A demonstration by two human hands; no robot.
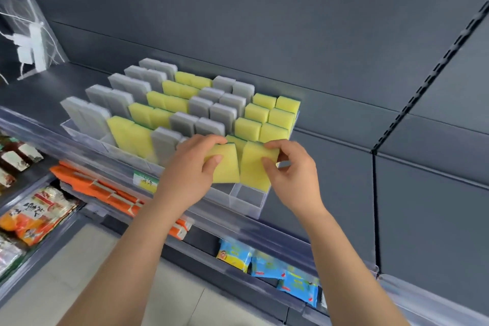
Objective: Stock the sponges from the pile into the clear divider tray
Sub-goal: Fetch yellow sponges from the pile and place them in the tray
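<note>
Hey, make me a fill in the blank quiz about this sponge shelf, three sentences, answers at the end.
1. The left hand and right hand each grip one of the held sponges, both coloured ____.
2. The leftmost column in the clear divider tray holds sponges coloured ____.
3. The flat packs on the shelf below the tray are ____.
Missing words: yellow; grey; orange.

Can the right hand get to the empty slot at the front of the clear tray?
Probably yes. The right hand holds a yellow sponge close by the empty front slot of the clear divider tray; its top is open and nothing blocks it.
</note>
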